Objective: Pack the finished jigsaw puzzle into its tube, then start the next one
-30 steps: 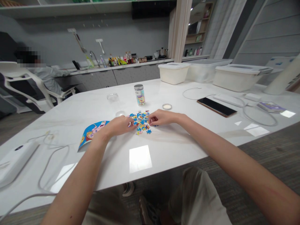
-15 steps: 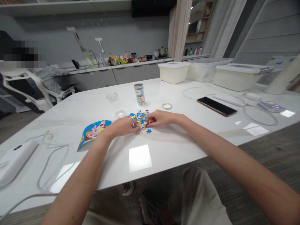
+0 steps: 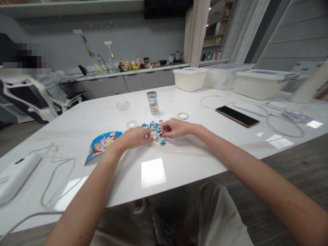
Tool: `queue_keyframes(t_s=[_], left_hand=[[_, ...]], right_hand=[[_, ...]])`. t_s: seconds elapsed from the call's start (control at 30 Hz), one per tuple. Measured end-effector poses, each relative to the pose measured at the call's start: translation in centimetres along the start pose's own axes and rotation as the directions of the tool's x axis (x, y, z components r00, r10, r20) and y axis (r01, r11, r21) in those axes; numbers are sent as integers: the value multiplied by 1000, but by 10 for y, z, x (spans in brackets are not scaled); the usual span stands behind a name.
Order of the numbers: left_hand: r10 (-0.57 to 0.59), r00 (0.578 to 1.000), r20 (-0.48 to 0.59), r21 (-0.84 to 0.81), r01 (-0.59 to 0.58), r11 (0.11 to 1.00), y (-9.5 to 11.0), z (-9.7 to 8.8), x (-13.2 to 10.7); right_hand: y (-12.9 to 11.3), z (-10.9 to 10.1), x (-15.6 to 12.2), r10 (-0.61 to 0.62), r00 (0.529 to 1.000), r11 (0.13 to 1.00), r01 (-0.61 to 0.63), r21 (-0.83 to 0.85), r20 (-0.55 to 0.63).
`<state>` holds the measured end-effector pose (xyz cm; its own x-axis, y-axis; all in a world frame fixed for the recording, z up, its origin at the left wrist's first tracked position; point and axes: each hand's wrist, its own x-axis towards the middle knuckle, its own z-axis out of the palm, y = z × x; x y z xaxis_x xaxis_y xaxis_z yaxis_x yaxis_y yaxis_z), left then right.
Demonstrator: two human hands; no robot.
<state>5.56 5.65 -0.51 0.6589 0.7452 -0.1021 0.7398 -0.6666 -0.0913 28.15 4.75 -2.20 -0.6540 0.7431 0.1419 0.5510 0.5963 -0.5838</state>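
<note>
A heap of small, colourful jigsaw puzzle pieces [image 3: 155,127] lies on the white table between my hands. My right hand [image 3: 178,127] is at the heap's right side, thumb and fingers pinched on a small dark puzzle piece [image 3: 161,135]. At the left edge, my left hand [image 3: 134,137] has its fingers bent in among the pieces; what they grip, if anything, is hidden. One blue piece [image 3: 163,143] rests just in front of the heap. Behind stands a cartoon-printed jar [image 3: 153,105] with a silvery lid. A curved cartoon picture sheet [image 3: 104,142] lies beside my left forearm.
A clear jar [image 3: 126,114] lies behind my left hand, and a round lid [image 3: 182,116] behind my right. To the right are a phone [image 3: 237,116], cables and lidded bins [image 3: 191,80]. A white device [image 3: 19,176] with a cable occupies the left. Another person sits far left.
My right hand has shifted very slightly up, and its fingertips now show a dark piece where a reddish one showed before. My left hand has stayed nearly still.
</note>
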Motion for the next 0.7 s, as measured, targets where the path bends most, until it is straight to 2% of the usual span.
queue_keyframes(t_s=[0.13,0.3,0.7], left_hand=[[1,1000,-2,11,-1,1000,1,-1,0],[16,1000,-24,8,-16,1000,0,0,0],[17,1000,-17,9,-17,1000,-1,2,0]], right_hand=[[-3,0,-1,-42,999,996,40,81,21],[-1,1,0,39,985,998,-45,34,169],[-6,0,0,82,983,997,-83,0,163]])
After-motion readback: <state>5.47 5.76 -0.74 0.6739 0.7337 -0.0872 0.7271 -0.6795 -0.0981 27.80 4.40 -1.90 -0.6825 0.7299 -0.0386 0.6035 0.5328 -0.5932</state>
